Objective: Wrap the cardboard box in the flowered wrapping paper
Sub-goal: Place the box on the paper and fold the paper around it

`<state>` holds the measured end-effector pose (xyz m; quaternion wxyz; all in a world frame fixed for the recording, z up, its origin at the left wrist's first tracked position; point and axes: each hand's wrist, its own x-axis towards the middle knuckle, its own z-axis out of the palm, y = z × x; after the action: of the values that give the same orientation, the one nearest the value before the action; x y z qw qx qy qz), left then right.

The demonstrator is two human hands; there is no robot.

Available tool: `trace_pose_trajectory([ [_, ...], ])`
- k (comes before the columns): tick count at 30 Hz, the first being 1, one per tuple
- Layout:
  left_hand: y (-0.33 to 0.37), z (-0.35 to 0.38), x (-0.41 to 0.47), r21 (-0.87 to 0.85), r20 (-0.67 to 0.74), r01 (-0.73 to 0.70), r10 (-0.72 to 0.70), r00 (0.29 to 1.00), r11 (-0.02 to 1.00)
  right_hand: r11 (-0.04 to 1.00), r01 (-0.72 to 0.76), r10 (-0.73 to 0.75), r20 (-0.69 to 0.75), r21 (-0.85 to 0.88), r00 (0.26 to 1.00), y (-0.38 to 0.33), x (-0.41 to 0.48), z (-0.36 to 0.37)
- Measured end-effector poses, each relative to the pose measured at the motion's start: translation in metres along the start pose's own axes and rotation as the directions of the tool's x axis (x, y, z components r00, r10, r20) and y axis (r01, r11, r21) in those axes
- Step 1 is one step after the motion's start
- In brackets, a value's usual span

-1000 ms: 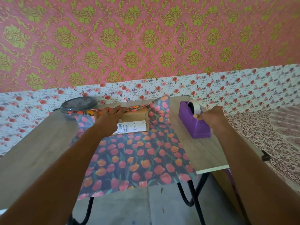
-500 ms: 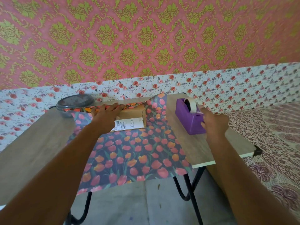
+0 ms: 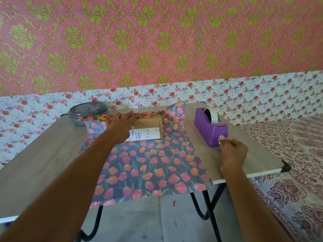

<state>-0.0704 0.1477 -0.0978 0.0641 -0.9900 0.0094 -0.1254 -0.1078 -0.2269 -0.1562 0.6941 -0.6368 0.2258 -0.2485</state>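
Observation:
The cardboard box (image 3: pixel 150 122) with a white label lies on the flowered wrapping paper (image 3: pixel 150 165), which is dark with red and orange tulips and hangs over the table's front edge. The paper's far edge is folded over the box's top. My left hand (image 3: pixel 120 125) presses flat on that fold and the box, fingers straight. My right hand (image 3: pixel 232 151) hovers just in front of the purple tape dispenser (image 3: pixel 210 127), thumb and forefinger pinching a short piece of clear tape (image 3: pixel 219 140). The paper's right flap stands up beside the box.
A round grey lidded container (image 3: pixel 87 112) sits at the table's back left, touching the paper. The wooden table (image 3: pixel 43 154) has black legs and a near right corner (image 3: pixel 284 167). A patterned cloth surface (image 3: pixel 288 145) lies to the right. The wall is close behind.
My right hand has drawn back from the tape roll on the dispenser toward me, now pinching a bit of tape. My left hand stays pressed on the box.

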Motion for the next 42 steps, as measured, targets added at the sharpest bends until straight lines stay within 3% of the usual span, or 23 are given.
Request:
trace_pose_trajectory([
  [5, 0.002, 0.000, -0.001, 0.005, -0.001, 0.010, -0.010, 1.000, 1.000, 0.992, 0.099, -0.103, 0.048, 0.084, 0.994, -0.011, -0.019, 0.003],
  [10, 0.002, 0.000, -0.002, 0.000, 0.000, 0.014, -0.014, 1.000, 1.000, 0.967, 0.121, -0.190, 0.312, 0.226, 0.931, -0.036, -0.050, 0.031],
  [15, 0.004, -0.002, -0.004, -0.016, 0.009, 0.025, -0.025, 1.000, 1.000, 0.973, 0.140, -0.210, 0.449, 0.183, 0.869, -0.065, -0.075, 0.092],
  [17, 0.003, -0.002, -0.004, -0.004, 0.003, 0.028, -0.028, 1.000, 1.000, 0.975, 0.066, -0.168, 0.507, 0.213, 0.846, -0.069, -0.086, 0.121],
  [24, 0.004, -0.001, -0.007, -0.048, -0.010, 0.033, -0.033, 0.999, 0.998, 0.968, -0.023, -0.078, 0.385, 0.252, 0.920, -0.078, -0.107, 0.198],
  [30, 0.003, -0.002, -0.007, -0.054, 0.006, 0.024, -0.024, 1.000, 0.998, 0.983, -0.044, -0.007, 0.272, 0.178, 0.962, -0.066, -0.094, 0.214],
  [36, 0.002, -0.001, -0.004, -0.043, 0.009, 0.025, -0.024, 1.000, 0.999, 0.984, -0.085, 0.041, 0.265, 0.159, 0.963, -0.065, -0.087, 0.212],
  [42, 0.003, 0.000, -0.004, -0.037, 0.009, 0.039, -0.039, 0.999, 0.999, 0.980, -0.160, 0.104, 0.374, 0.120, 0.922, -0.057, -0.083, 0.203],
])
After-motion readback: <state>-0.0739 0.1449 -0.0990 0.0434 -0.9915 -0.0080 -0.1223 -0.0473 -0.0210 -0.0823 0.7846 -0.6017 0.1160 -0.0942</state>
